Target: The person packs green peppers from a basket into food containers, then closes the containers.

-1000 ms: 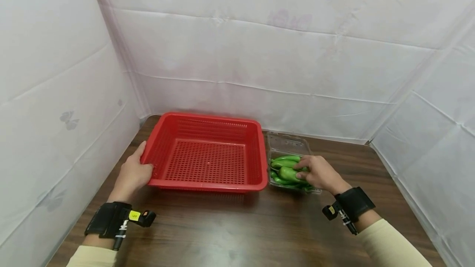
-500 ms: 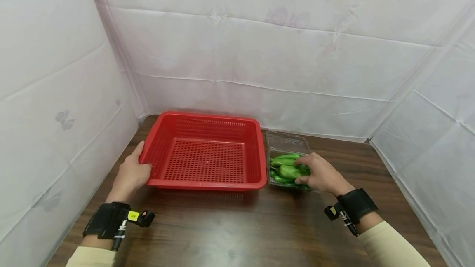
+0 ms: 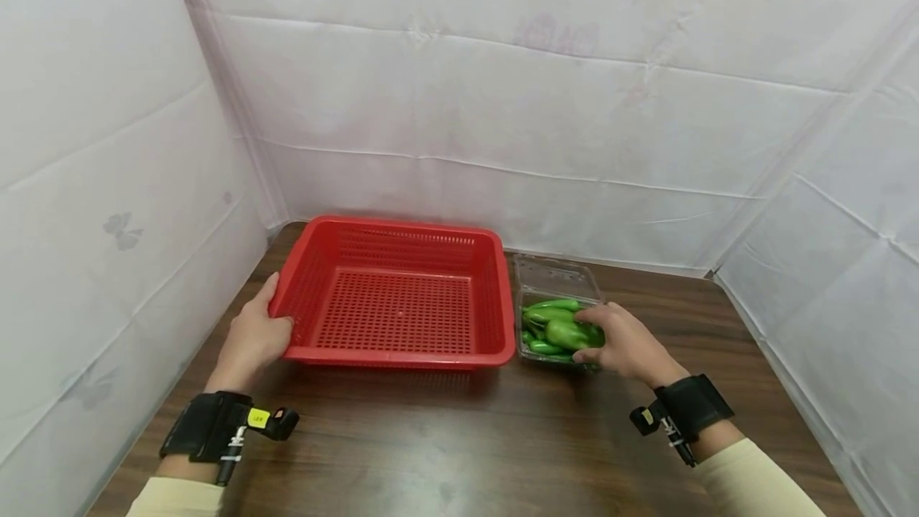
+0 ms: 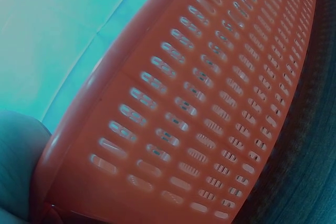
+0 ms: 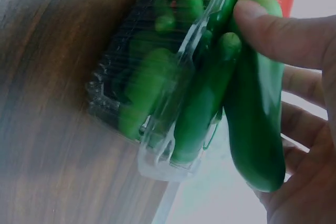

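Note:
My left hand (image 3: 251, 337) grips the left rim of a red perforated plastic basket (image 3: 402, 360), thumb on the inner side. The basket's slotted side wall (image 4: 210, 93) fills most of the left wrist view. To its right stands a clear plastic clamshell box (image 3: 556, 276), lid flipped back, holding several green peppers (image 3: 549, 315). Over the box's right side, my right hand (image 3: 635, 345) holds a thick green pepper (image 5: 257, 114) between thumb and fingers. The fingers behind it are partly hidden. A slimmer green pepper (image 5: 205, 103) lies against it in the box.
Everything stands on a dark wood-grain table (image 3: 431, 437). White patterned sheeting (image 3: 459, 102) rises behind and at both sides, close behind the basket and box. Black bands with small cameras sit on both wrists.
The right hand's fingers have spread, then come back around the thick pepper, which has shifted slightly to the right. The left hand and the basket stay in place.

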Demonstrator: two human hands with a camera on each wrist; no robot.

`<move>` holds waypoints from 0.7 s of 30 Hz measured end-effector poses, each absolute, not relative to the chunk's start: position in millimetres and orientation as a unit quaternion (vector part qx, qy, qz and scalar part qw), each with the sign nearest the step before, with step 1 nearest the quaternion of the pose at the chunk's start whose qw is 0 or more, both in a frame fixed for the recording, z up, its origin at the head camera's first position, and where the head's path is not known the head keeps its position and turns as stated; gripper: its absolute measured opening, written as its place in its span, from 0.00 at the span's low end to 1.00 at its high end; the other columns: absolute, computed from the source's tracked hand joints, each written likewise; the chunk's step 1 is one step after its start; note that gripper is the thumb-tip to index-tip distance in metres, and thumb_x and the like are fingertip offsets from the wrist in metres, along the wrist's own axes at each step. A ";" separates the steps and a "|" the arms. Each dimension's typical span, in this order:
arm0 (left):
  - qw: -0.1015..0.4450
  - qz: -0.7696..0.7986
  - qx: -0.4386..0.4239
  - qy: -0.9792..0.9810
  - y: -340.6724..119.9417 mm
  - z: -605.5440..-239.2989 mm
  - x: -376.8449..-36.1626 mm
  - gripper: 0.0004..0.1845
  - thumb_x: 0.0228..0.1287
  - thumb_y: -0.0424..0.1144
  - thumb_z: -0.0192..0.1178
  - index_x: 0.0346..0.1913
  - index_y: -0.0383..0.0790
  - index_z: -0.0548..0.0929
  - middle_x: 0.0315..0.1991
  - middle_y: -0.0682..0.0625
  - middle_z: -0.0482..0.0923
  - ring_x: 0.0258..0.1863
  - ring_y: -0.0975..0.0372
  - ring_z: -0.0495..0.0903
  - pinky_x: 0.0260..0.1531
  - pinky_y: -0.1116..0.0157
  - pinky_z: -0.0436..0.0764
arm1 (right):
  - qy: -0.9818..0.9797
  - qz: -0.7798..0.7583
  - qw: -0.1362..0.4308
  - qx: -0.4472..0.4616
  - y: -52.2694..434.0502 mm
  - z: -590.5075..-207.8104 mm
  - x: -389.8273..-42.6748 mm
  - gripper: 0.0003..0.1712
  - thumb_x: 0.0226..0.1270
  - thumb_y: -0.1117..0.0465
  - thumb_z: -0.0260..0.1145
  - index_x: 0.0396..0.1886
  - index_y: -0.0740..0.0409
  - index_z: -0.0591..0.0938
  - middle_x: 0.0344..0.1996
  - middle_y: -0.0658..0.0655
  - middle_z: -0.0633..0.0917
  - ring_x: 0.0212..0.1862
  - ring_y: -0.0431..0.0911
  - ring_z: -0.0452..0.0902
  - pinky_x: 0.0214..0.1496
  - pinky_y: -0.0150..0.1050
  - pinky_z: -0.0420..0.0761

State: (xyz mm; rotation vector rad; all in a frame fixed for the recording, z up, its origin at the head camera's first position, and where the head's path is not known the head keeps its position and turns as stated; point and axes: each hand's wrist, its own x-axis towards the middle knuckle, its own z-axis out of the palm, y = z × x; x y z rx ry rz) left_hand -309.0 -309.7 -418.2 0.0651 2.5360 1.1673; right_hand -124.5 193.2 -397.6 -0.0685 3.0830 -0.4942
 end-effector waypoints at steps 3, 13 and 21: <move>0.175 0.413 0.025 0.893 -309.1 -417.4 -308.5 0.45 0.73 0.33 0.46 0.85 0.44 0.34 0.72 0.23 0.62 0.58 0.38 0.72 0.43 0.55 0.79 | 0.983 -0.184 -0.002 -0.023 195.0 -394.9 -120.6 0.34 0.58 0.53 0.81 0.63 0.59 0.83 0.56 0.61 0.86 0.56 0.58 0.79 0.55 0.57 0.81; 0.179 0.413 0.026 0.893 -309.5 -417.9 -309.7 0.45 0.74 0.34 0.46 0.85 0.45 0.34 0.72 0.23 0.62 0.58 0.38 0.72 0.43 0.55 0.78 | 0.975 -0.216 -0.018 -0.038 201.2 -394.4 -113.9 0.17 0.64 0.63 0.76 0.53 0.55 0.88 0.52 0.59 0.88 0.55 0.57 0.82 0.54 0.56 0.83; 0.178 0.415 0.027 0.892 -308.0 -418.4 -309.0 0.45 0.73 0.33 0.46 0.85 0.45 0.34 0.73 0.23 0.61 0.59 0.38 0.71 0.45 0.54 0.78 | 0.973 -0.228 -0.010 -0.035 199.8 -394.0 -114.2 0.13 0.65 0.65 0.74 0.49 0.58 0.91 0.52 0.62 0.88 0.57 0.61 0.81 0.58 0.59 0.82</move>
